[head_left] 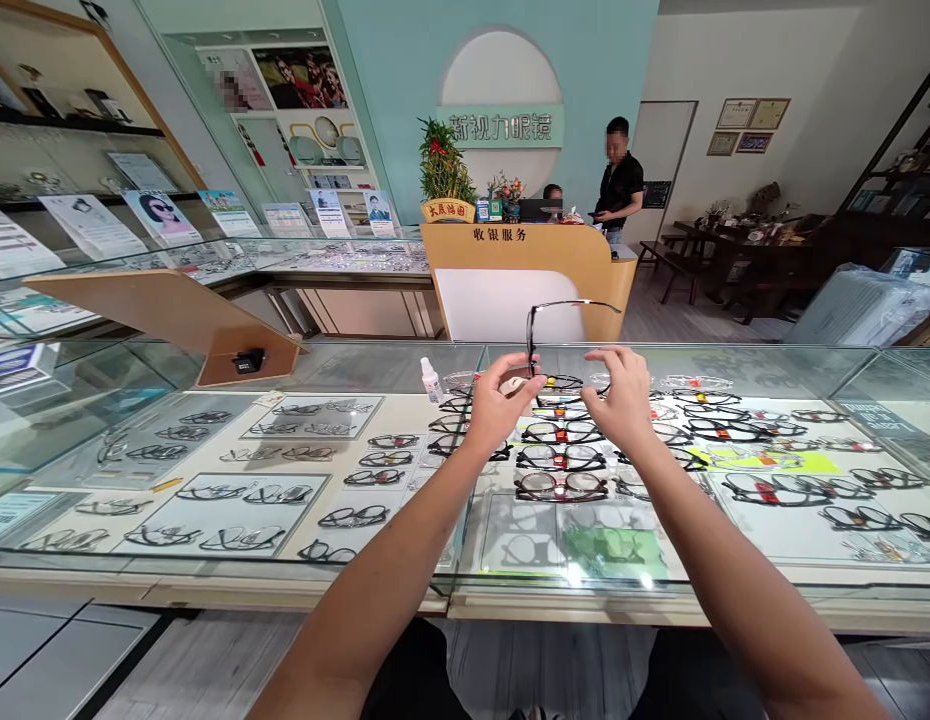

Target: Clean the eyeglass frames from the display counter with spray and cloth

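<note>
A pair of dark-framed eyeglasses (pixel 532 335) is held up on edge over the glass counter, one temple arm extending to the right. My left hand (pixel 502 400) pinches the frame's lower part between thumb and fingers. A small whitish thing (pixel 514 385) shows by the left fingers; what it is, I cannot make out. To the right, my right hand (pixel 621 398) is raised with thumb and fingers apart, holding nothing visible. Below both hands, rows of eyeglasses with red tags (pixel 561 458) lie in the display. A small white bottle (pixel 430 381) stands left of my left hand.
The glass display counter (pixel 465 590) spans the front, with more eyeglasses on both sides. A wood-backed tilted board (pixel 172 315) stands on its left part. Beyond are a cashier desk (pixel 525 255), a standing person (pixel 621 185) and a plastic-wrapped case (pixel 847 310).
</note>
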Motion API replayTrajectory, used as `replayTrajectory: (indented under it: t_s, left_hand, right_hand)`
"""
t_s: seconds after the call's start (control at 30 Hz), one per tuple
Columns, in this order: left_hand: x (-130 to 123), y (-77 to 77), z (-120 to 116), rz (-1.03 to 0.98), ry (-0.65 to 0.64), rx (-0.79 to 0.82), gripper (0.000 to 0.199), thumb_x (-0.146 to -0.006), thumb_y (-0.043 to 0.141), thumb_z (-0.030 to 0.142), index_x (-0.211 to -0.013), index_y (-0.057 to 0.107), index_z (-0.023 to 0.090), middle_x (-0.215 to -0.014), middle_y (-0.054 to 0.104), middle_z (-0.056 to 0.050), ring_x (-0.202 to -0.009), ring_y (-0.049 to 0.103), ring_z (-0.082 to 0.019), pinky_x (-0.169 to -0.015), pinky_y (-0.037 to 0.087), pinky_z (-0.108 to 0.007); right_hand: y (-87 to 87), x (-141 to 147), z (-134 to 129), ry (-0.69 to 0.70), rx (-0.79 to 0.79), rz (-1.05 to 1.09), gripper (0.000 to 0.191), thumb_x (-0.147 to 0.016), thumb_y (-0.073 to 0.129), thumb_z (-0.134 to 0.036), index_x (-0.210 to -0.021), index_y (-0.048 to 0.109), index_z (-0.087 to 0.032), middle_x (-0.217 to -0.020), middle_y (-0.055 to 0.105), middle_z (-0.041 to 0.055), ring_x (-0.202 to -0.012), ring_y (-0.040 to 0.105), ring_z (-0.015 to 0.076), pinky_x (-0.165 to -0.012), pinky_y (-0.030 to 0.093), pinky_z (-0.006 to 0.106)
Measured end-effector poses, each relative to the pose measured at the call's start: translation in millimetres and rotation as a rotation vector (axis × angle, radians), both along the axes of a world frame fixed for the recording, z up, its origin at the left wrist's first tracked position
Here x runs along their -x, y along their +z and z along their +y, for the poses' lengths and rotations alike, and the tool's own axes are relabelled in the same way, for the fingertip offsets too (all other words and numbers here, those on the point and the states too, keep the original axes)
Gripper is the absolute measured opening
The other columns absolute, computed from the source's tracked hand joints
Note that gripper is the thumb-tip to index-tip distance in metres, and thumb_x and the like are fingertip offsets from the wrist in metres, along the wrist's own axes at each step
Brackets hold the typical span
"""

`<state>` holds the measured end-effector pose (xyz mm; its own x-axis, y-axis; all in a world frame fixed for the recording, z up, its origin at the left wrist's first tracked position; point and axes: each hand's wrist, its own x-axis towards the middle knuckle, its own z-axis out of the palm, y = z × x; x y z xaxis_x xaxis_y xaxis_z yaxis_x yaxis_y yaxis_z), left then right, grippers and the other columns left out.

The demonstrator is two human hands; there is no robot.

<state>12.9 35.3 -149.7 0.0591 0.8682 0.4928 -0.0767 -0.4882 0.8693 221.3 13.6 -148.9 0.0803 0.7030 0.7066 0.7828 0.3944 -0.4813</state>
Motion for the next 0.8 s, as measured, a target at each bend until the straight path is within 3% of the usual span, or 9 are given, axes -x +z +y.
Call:
replayTrajectory:
  t_s: [0.1,0.17,0.3,0.5,0.57,0.67,0.8]
  left_hand:
    - [-1.5,-3.5,-3.8,0.068,-0.02,-0.008,0.049,-0.083,0.089,0.045,-0.119,0.064,0.022,-0.135,0.073,-0.014,-0.117,0.075,-0.027,-0.09,0.063,-0.036]
    - [-2.6,-6.0,-6.4,0.121,-0.044,-0.035,0.051,-0.084,0.089,0.044,-0.121,0.06,0.024,-0.137,0.07,-0.013,-0.115,0.075,-0.025,-0.089,0.063,-0.035]
    - [-4.9,-8.7,-10.7,0.164,-0.125,-0.051,0.058,-0.083,0.09,0.038,-0.125,0.052,0.026,-0.139,0.066,-0.013,-0.111,0.075,-0.022,-0.092,0.063,-0.036]
    - [-7.5,-9.4,-11.5,0.14,-0.236,0.045,0.085,-0.074,0.098,0.04,-0.138,0.044,0.029,-0.152,0.059,-0.016,-0.119,0.073,-0.024,-0.089,0.064,-0.035]
    - [-5.6,-8.1,-6.0,0.074,-0.155,0.047,0.096,-0.077,0.096,0.041,-0.15,0.035,0.031,-0.149,0.063,-0.017,-0.11,0.076,-0.022,-0.087,0.064,-0.033]
    - [6.3,-3.8,10.8,-0.19,0.103,0.103,0.111,-0.086,0.09,0.043,-0.165,0.013,0.032,-0.139,0.07,-0.016,-0.085,0.076,-0.017,-0.076,0.064,-0.031]
    - [37.5,2.9,39.0,-0.517,0.363,0.298,0.123,-0.09,0.087,0.041,-0.171,-0.005,0.028,-0.123,0.075,-0.012,-0.069,0.071,-0.013,-0.06,0.06,-0.026]
  right_hand:
    - [-1.4,7.1,-1.8,0.214,0.009,0.101,0.024,-0.096,0.068,-0.037,-0.117,0.077,-0.028,-0.128,0.071,0.0112,-0.128,0.059,0.0347,-0.114,0.043,0.056]
    - [-3.9,13.1,-2.5,0.343,0.066,0.191,0.026,-0.099,0.068,-0.048,-0.114,0.08,-0.029,-0.126,0.074,0.01,-0.127,0.063,0.0327,-0.117,0.042,0.056]
    - [-9.4,22.2,-1.9,0.413,0.162,0.369,0.036,-0.093,0.074,-0.061,-0.1,0.084,-0.028,-0.123,0.077,0.0112,-0.125,0.066,0.0338,-0.118,0.044,0.058]
    - [-6.8,23.8,-3.0,0.565,0.227,0.561,0.036,-0.088,0.08,-0.062,-0.09,0.085,-0.026,-0.113,0.079,0.0096,-0.118,0.072,0.0308,-0.113,0.05,0.051]
    - [-3.6,21.4,-3.7,0.533,0.203,0.572,0.036,-0.088,0.08,-0.062,-0.087,0.084,-0.026,-0.112,0.079,0.0093,-0.114,0.072,0.0303,-0.111,0.051,0.05]
    - [0.5,16.7,-3.6,0.474,0.149,0.598,0.035,-0.089,0.08,-0.058,-0.082,0.082,-0.025,-0.112,0.08,0.0103,-0.11,0.071,0.0299,-0.109,0.05,0.05]
    - [2.1,13.6,-2.5,0.453,0.13,0.619,0.033,-0.088,0.08,-0.056,-0.083,0.083,-0.024,-0.112,0.08,0.0114,-0.111,0.069,0.0305,-0.109,0.049,0.051]
